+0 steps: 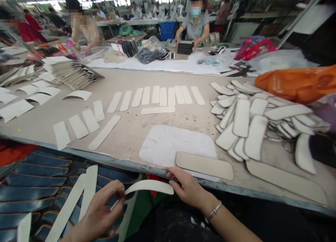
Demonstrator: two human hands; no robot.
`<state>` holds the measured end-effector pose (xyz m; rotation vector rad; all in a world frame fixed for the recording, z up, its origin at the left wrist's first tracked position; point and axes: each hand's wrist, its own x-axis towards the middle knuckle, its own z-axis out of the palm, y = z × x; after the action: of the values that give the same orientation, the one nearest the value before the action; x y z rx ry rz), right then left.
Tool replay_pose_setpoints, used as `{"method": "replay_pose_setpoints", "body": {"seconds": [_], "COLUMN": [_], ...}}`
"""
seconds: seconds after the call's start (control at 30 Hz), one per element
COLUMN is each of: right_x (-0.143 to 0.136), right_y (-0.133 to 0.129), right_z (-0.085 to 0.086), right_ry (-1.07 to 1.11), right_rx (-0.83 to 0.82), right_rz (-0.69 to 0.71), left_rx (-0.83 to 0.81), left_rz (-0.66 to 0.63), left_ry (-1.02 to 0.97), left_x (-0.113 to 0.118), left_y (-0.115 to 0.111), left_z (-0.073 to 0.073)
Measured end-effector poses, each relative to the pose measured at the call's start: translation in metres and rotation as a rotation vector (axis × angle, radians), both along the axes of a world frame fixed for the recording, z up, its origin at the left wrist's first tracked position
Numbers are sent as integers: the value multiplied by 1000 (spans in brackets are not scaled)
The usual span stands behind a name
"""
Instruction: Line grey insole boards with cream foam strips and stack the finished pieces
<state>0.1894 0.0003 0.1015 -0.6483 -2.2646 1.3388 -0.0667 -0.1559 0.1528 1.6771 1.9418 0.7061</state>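
- Holding the strip [151, 187] in the head view, I have my left hand [106, 203] pinched on its near end, thumb against fingers; the strip is in the air just off the front edge of the worktop [131, 137].
- My right hand [187, 187] is loosely open, its thumb at the other end and its index finger lifted clear; I judge this steadies the strip without squeezing it.
- Between my hands the strip bows upward, so it seems thin and springy; its face is pale, smooth and narrow.
- Beyond, a row of pale pieces [162, 95] lies flat, some touching; spread like that, I'd guess, so each is easy to pick up.
- Nearest me, a tan panel [204, 165] with rounded corners partly covers a white cloth [168, 140], which looks soft and slightly creased, perhaps there to protect surfaces.
- To my right, a pile [241, 119] of rounded, dark-edged pieces overlaps loosely, some curved, beside an orange bag [296, 82] with a wrinkled skin.
- At lower left, long strips [67, 207] rest across curved blue pieces [34, 187] with brownish edges; I cannot tell their material.
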Motion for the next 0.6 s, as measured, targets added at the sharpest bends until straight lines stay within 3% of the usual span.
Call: {"method": "replay_pose_setpoints", "body": {"seconds": [0.23, 0.3, 0.37, 0.47, 0.6], "right_x": [52, 64, 73, 85, 105], "right_y": [7, 8, 8, 8, -1], "right_z": [7, 11, 14, 19, 39], "right_ry": [149, 155, 97, -20, -119], "right_rx": [-573, -502, -318, -115, 99], "right_rz": [-264, -398, -505, -596, -650], "left_rx": [-178, -207, -245, -280, -291], "left_rz": [-56, -102, -166, -242, -189], "left_ry": [-344, -412, -452, -510, -788], "left_x": [27, 34, 39, 47, 59], "left_y": [62, 76, 91, 113, 136], "left_z": [-9, -14, -20, -27, -38]}}
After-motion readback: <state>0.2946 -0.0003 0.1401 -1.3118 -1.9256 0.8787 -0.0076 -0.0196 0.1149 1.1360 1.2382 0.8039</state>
